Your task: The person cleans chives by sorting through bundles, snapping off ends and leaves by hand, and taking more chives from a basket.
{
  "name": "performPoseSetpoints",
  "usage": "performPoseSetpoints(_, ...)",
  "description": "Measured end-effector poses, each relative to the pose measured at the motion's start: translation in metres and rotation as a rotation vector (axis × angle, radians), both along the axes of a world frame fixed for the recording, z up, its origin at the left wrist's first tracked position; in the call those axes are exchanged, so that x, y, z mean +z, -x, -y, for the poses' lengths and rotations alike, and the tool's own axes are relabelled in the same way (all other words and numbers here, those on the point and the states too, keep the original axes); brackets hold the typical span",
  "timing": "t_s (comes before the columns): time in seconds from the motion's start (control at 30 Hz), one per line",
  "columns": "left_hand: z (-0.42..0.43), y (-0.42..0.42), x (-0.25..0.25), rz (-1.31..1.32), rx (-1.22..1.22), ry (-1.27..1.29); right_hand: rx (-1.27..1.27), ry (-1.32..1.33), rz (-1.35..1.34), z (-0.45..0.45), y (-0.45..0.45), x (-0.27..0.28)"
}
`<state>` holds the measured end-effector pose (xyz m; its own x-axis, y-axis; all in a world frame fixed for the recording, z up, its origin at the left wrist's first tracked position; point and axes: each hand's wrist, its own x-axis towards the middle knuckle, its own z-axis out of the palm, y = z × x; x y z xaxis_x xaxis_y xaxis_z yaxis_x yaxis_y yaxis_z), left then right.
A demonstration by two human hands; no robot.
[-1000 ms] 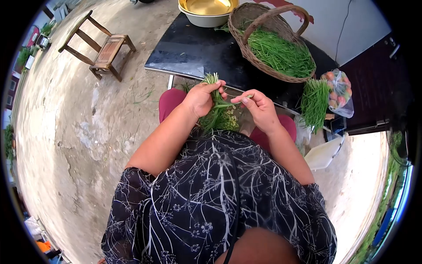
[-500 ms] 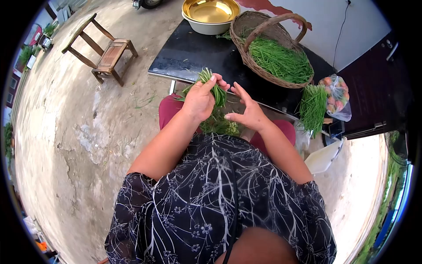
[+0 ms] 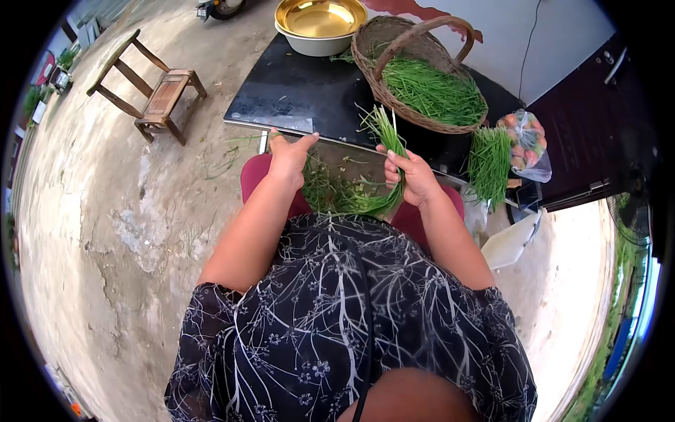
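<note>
My right hand (image 3: 413,176) is closed around a bunch of garlic chives (image 3: 384,132). Their pale stem ends point up over the table's near edge, and the green leaves hang below the fist toward my lap. My left hand (image 3: 287,160) is off to the left of the bunch, thumb and fingers apart. A bit of green shows at its fingertips, and loose green strands (image 3: 242,138) appear just beyond them, slightly blurred. Between my knees lie more loose greens (image 3: 344,193).
On the black table (image 3: 295,88) stand a wicker basket (image 3: 362,53) of chives and a gold basin (image 3: 320,17) in a white one. Another chive bundle (image 3: 490,158) and a bag of round reddish produce (image 3: 526,141) are at right. A wooden chair (image 3: 165,105) stands left.
The bunch has passed from my left hand to my right, which has closed on it. My left hand has moved left and spread its fingers. The view has shifted slightly.
</note>
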<state>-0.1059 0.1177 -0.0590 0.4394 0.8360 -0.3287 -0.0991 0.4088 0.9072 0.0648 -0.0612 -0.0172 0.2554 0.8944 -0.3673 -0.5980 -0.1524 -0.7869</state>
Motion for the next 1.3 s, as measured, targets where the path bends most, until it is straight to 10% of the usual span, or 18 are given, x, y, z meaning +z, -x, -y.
performPoseSetpoints(0.23, 0.041, -0.006, 0.039, -0.453, -0.433, -0.117, 0.075, -0.059, -0.038, -0.001, 0.014, 0.011)
performPoseSetpoints(0.47, 0.063, -0.016, 0.05, 0.202, -0.706, -0.038, 0.229, -0.113, -0.036, -0.004, 0.03, 0.013)
performPoseSetpoints(0.57, 0.065, -0.016, 0.059, 0.363, -0.77, 0.236, 0.355, 0.0, 0.235, -0.002, 0.035, 0.011)
performPoseSetpoints(0.73, 0.056, -0.016, 0.055, 0.536, -0.458, -0.03, 0.553, 0.147, 0.784, 0.002, 0.007, -0.053)
performPoseSetpoints(0.8, 0.048, -0.008, 0.063, 0.599, -0.386, -0.021, 0.543, 0.456, 1.592, 0.012, -0.012, -0.082)
performPoseSetpoints(0.87, 0.044, -0.005, 0.061, 0.599, -0.411, -0.025, 0.645, 0.912, 1.716, 0.018, -0.011, -0.045)
performPoseSetpoints(1.1, 0.063, -0.007, 0.058, 0.462, -0.65, 0.014, -0.092, -0.178, 0.708, -0.005, 0.011, 0.034)
performPoseSetpoints(1.3, 0.078, -0.008, 0.051, 0.317, -0.771, -0.074, -0.117, -0.166, 0.597, -0.006, 0.035, 0.042)
